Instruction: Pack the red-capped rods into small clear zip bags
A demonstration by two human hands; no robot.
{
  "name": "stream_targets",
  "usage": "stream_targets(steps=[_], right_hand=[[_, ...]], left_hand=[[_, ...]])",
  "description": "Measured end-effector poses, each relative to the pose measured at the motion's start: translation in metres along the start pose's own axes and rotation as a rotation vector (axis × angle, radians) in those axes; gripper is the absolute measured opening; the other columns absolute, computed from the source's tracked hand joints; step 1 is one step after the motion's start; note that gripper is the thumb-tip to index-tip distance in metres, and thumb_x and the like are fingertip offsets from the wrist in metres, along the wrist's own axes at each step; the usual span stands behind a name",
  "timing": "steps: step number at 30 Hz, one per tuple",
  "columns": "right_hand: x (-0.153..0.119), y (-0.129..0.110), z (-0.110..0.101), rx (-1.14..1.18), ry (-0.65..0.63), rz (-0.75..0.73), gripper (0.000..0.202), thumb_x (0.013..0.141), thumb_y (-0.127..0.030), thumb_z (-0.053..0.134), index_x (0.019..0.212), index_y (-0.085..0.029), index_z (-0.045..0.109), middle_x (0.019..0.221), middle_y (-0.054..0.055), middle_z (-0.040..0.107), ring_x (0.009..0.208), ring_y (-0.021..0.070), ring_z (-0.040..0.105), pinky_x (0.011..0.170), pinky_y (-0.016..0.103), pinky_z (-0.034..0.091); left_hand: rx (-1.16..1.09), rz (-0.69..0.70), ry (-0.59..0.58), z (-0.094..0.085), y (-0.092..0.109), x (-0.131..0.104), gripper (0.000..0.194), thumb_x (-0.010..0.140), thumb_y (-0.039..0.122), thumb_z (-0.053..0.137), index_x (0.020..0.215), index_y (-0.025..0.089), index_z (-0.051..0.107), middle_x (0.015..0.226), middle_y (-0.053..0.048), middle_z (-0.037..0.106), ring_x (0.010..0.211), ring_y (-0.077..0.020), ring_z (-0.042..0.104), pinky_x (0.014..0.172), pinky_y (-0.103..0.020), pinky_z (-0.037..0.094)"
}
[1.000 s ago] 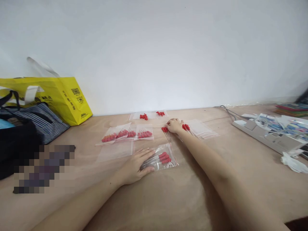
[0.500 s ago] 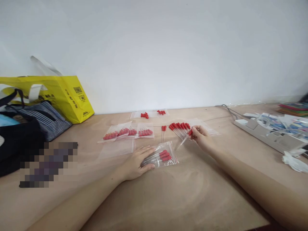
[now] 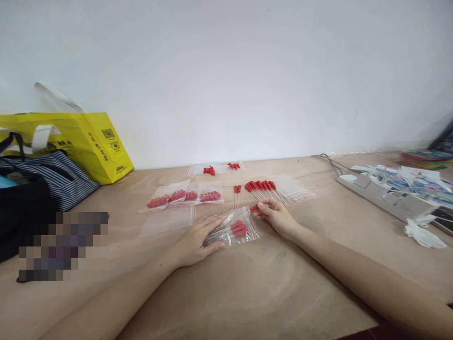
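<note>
L hand point(image 3: 199, 240) splayed flat on clear bag point(image 3: 242, 215), prob. steadying it!
R hand point(image 3: 277, 217) pinching red-tipped stick point(image 3: 254, 208) nr bag's R edge.

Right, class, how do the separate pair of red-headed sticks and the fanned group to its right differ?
The pair has only two sticks; the fanned group has several more.
The pair's stems run almost straight toward the viewer; the fanned group's slant toward the right.
The pair forms a narrow strip; the fanned group spreads much wider.
Both have red heads at the far end, thin stems, and lie outside the bag.
</note>
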State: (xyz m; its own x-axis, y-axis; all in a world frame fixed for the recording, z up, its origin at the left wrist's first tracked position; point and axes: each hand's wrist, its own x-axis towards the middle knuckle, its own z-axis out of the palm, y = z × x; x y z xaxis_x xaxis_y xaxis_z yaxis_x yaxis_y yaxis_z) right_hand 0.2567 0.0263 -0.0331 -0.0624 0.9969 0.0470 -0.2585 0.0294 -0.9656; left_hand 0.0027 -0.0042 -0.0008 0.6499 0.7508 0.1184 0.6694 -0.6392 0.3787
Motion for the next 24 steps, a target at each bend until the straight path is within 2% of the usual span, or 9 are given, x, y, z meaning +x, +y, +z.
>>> stream_targets(steps=[5, 10, 14, 18, 20, 22, 24], right_hand=[[0.002, 0.003, 0.011, -0.289, -0.28, -0.102, 0.03, 0.059, -0.038, 0.071, 0.074, -0.016, 0.056, 0.064, -0.001, 0.06, 0.056, 0.0093, 0.054, 0.055, 0.023, 0.043], [0.015, 0.007, 0.018, -0.418, -0.471, -0.134, 0.029, 0.069, -0.042, 0.06, 0.08, -0.015, 0.058, 0.072, 0.002, 0.063, 0.064, 0.0129, 0.058, 0.061, 0.026, 0.045], [0.021, 0.009, 0.025, -0.501, -0.411, -0.167, 0.026, 0.073, -0.04, 0.055, 0.08, -0.015, 0.06, 0.076, 0.004, 0.065, 0.068, 0.0149, 0.06, 0.062, 0.027, 0.046], [0.02, 0.012, 0.027, -0.595, -0.293, -0.107, 0.021, 0.069, -0.034, 0.06, 0.077, -0.015, 0.058, 0.057, 0.0, 0.06, 0.052, 0.0124, 0.055, 0.049, 0.023, 0.041], [0.02, 0.01, 0.024, -0.645, -0.321, -0.127, 0.018, 0.07, -0.033, 0.059, 0.072, -0.015, 0.059, 0.053, -0.001, 0.057, 0.047, 0.0102, 0.05, 0.045, 0.021, 0.037], [0.024, 0.004, 0.017, -0.7, -0.403, -0.167, 0.02, 0.073, -0.034, 0.054, 0.069, -0.015, 0.06, 0.054, -0.001, 0.057, 0.046, 0.0094, 0.048, 0.045, 0.021, 0.035], [0.033, -0.007, 0.011, -0.819, -0.387, -0.226, 0.021, 0.074, -0.033, 0.052, 0.065, -0.016, 0.061, 0.056, 0.0, 0.058, 0.049, 0.0105, 0.049, 0.047, 0.022, 0.036]], left_hand=[[-0.012, 0.014, 0.007, 0.0, 0.0, 0.0, 0.058, 0.082, 0.042, 0.048, 0.132, 0.024, 0.027, 0.137, -0.004, 0.034, 0.123, -0.0218, 0.032, 0.101, -0.038, 0.029], [-0.01, 0.017, 0.008, 0.0, -0.001, 0.0, 0.056, 0.082, 0.04, 0.049, 0.132, 0.023, 0.029, 0.135, -0.005, 0.036, 0.122, -0.0227, 0.033, 0.1, -0.038, 0.03], [-0.017, 0.041, 0.031, 0.002, -0.002, 0.0, 0.055, 0.082, 0.039, 0.049, 0.131, 0.024, 0.029, 0.135, -0.004, 0.036, 0.122, -0.0226, 0.033, 0.1, -0.038, 0.03], [-0.012, 0.021, 0.009, 0.001, -0.001, 0.0, 0.055, 0.082, 0.039, 0.048, 0.131, 0.024, 0.028, 0.135, -0.005, 0.036, 0.123, -0.0225, 0.033, 0.1, -0.039, 0.029], [-0.007, -0.002, -0.005, 0.0, 0.0, -0.001, 0.056, 0.082, 0.04, 0.048, 0.132, 0.023, 0.028, 0.136, -0.005, 0.035, 0.123, -0.0223, 0.032, 0.1, -0.039, 0.029], [-0.01, -0.009, -0.006, 0.0, 0.001, -0.001, 0.056, 0.083, 0.04, 0.048, 0.132, 0.024, 0.027, 0.137, -0.004, 0.034, 0.124, -0.0225, 0.031, 0.1, -0.039, 0.028], [-0.017, -0.002, -0.005, 0.0, 0.0, -0.001, 0.055, 0.083, 0.041, 0.048, 0.132, 0.025, 0.027, 0.137, -0.004, 0.033, 0.124, -0.0229, 0.03, 0.101, -0.04, 0.028]])
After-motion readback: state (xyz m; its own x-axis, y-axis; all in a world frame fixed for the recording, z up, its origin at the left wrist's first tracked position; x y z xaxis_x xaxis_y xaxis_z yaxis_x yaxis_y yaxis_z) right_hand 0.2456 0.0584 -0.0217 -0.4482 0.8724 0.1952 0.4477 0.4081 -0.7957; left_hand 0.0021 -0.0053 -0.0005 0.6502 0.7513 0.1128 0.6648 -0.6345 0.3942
